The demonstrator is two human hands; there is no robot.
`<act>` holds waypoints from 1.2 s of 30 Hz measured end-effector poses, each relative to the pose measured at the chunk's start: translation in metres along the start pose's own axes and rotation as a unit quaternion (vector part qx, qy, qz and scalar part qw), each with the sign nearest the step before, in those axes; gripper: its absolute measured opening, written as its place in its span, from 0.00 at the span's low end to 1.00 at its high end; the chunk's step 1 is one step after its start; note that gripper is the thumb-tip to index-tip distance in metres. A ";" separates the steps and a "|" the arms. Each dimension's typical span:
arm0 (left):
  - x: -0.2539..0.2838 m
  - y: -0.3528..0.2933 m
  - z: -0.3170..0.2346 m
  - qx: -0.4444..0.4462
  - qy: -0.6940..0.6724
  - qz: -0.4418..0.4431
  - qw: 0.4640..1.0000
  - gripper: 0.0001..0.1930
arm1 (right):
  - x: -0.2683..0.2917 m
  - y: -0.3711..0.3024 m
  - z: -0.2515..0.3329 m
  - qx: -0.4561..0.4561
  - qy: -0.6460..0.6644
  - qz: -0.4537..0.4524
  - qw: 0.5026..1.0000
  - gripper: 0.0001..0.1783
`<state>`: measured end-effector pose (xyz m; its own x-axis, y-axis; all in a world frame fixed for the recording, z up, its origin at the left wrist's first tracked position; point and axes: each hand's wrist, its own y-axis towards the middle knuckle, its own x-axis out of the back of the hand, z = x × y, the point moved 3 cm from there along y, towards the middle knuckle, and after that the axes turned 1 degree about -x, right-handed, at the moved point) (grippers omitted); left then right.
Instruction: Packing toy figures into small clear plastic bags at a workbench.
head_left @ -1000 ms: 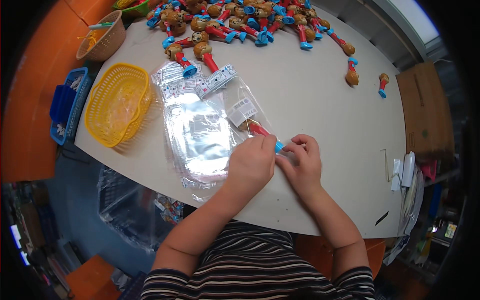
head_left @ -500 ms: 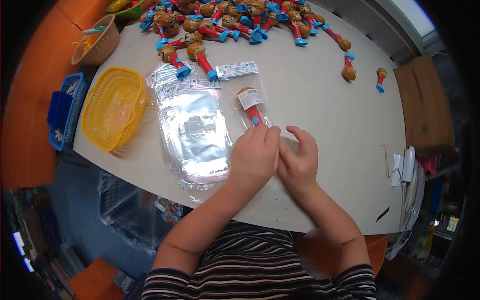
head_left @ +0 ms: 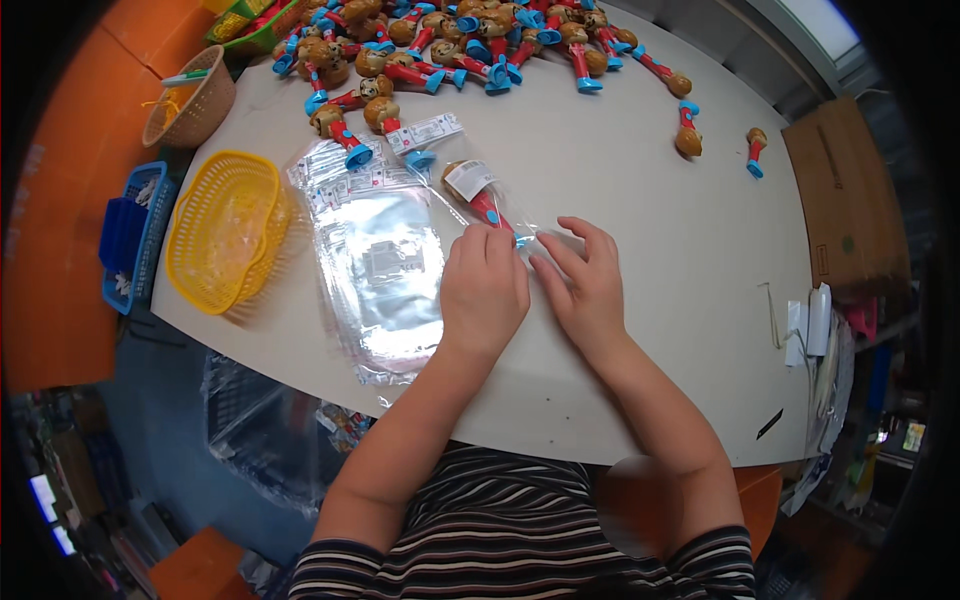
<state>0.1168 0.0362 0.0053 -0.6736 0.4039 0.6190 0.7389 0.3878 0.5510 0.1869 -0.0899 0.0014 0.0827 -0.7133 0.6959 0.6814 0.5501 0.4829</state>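
Both hands (head_left: 530, 285) on bagged toy (head_left: 487, 205), mid-table

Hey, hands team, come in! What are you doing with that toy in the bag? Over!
Left hand and right hand pressing flat on the clear bag holding one toy. Stack of empty bags lies beside. Nothing blocking.

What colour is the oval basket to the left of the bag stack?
Yellow. The basket shows best in the head view, at the table's left edge.

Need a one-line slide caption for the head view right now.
Both hands, left hand and right hand, press flat on a clear bag holding a red-and-blue toy, beside a stack of empty bags.
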 end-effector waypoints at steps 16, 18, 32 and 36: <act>0.003 -0.004 -0.007 -0.009 -0.031 0.036 0.999 0.09 | -0.016 0.012 -0.005 -0.057 0.102 0.010 0.993 0.15; 0.011 -0.002 -0.013 -0.032 -0.051 0.025 0.998 0.09 | -0.014 0.006 0.002 0.028 0.047 -0.030 0.998 0.15; 0.026 -0.026 -0.038 -0.037 -0.095 0.109 0.989 0.06 | 0.006 -0.015 -0.001 0.049 0.105 -0.037 0.993 0.18; 0.026 -0.031 -0.041 -0.043 -0.098 0.127 0.986 0.07 | 0.004 -0.019 -0.009 -0.058 0.153 0.003 0.987 0.22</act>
<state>0.0768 0.0005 0.0274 -0.4499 0.6351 0.6279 0.8777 0.1845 0.4423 0.1808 -0.1074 -0.0101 0.2899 -0.8176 0.4976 0.7575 0.5138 0.4029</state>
